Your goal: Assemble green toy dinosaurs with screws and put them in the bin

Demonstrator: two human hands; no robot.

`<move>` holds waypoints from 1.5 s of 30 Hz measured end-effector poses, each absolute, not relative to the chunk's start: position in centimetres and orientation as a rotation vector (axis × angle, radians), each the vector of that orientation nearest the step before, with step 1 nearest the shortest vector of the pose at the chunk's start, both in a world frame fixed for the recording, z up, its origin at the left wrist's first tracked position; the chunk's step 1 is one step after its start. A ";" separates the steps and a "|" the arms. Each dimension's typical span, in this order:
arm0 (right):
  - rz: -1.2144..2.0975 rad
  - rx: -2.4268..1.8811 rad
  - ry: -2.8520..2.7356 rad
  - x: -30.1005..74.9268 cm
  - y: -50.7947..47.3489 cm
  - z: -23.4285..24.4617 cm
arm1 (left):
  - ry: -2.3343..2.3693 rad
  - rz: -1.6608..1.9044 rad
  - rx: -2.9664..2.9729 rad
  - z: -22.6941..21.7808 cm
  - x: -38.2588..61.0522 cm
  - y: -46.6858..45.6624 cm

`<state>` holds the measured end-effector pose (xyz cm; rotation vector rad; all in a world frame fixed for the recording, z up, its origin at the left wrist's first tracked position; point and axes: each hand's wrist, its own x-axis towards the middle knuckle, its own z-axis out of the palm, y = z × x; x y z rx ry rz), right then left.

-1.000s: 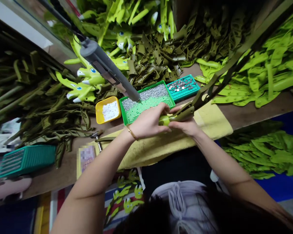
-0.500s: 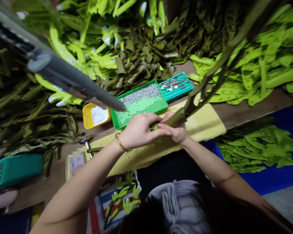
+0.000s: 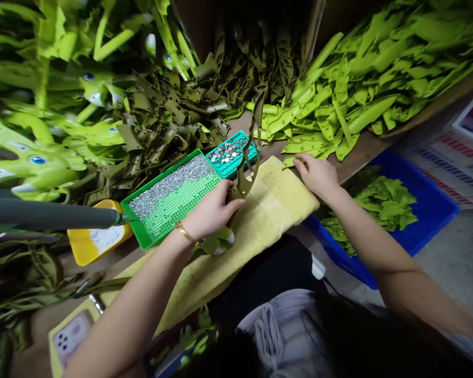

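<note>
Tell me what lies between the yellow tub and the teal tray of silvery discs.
In the head view, the green tray, partly covered with small silvery pieces, lies between them; the grey tool's tip overlaps its end nearest the tub.

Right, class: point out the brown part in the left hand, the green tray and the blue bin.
Brown part (image 3: 246,187): head view, its broad lower end.
Green tray (image 3: 177,209): head view, its bare perforated floor.
Blue bin (image 3: 433,211): head view, its bare inside.
</note>
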<state>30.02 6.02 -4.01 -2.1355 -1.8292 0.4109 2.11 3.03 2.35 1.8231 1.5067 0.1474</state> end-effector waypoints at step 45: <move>1.849 -0.628 -0.311 19.3 1.3 -2.9 | 1.282 0.485 1.661 2.0 3.3 1.0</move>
